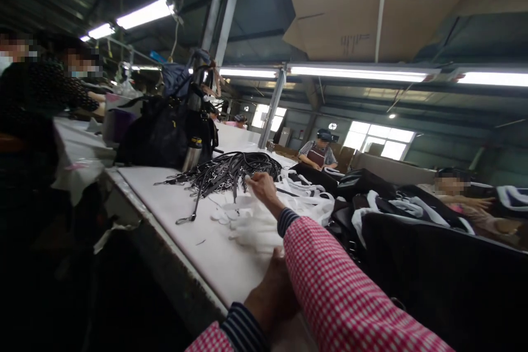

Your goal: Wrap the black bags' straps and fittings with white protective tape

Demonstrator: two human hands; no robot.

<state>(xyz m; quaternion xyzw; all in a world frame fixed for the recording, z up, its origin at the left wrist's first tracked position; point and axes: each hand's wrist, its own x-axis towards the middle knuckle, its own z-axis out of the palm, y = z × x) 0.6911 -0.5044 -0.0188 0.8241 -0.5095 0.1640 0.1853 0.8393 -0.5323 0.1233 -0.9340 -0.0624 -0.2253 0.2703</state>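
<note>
White straps (251,234) under R hand (264,187), fingers narrow (can't tell if holding); L hand (270,300) fingers hidden; blk strap pile (223,173) on desk (165,214).

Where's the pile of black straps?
In the head view, the pile of black straps lies on the white table, just past the right hand and left of the white straps.

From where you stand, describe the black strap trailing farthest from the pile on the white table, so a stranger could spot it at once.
Find the long white-topped table. On it lies a tangled heap of black straps. The strap you want runs farthest out from the heap's near side across bare white surface, ending in a metal clip.
</note>
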